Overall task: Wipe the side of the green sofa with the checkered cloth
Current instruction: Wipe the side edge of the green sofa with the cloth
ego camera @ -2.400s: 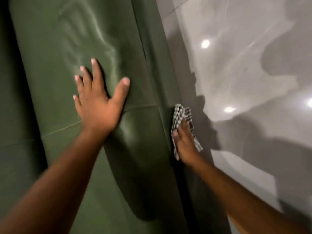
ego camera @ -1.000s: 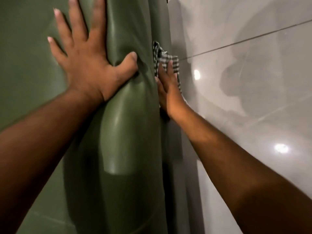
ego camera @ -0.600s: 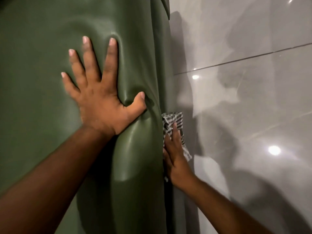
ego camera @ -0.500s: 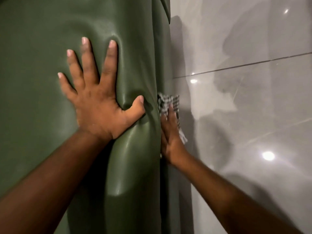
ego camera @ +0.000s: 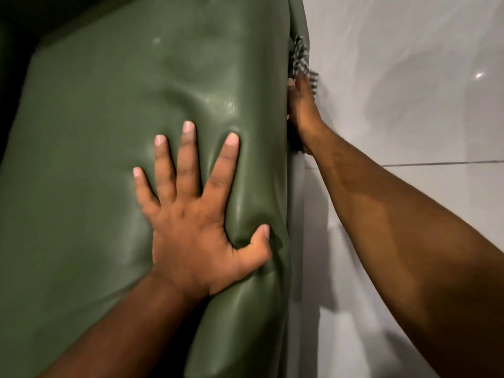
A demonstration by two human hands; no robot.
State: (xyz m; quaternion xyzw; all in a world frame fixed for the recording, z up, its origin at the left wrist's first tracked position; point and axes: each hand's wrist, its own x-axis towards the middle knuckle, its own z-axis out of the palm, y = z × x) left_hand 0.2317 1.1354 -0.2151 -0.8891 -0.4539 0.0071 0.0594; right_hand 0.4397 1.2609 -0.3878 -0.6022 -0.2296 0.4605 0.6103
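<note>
Mid-wipe: we brace the green sofa [ego camera: 114,110] with our flat, empty left hand [ego camera: 196,227] while our right hand [ego camera: 302,105] presses the checkered cloth [ego camera: 300,57] high on its side; remaining coverage cannot be judged.

The green sofa [ego camera: 114,132] looks like smooth, slightly glossy leather; checkered cloth [ego camera: 299,57] woven; floor tiles [ego camera: 409,77] glossy.

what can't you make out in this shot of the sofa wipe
Head view, the only one:
- Side of the green sofa: seen edge-on, so its surface and any dirt are hidden.
- Checkered cloth: mostly covered by the right hand; its full shape is unclear.
- Right hand's fingers: hidden behind the sofa edge and cloth.
- Left hand: plain, flat on the sofa.
</note>
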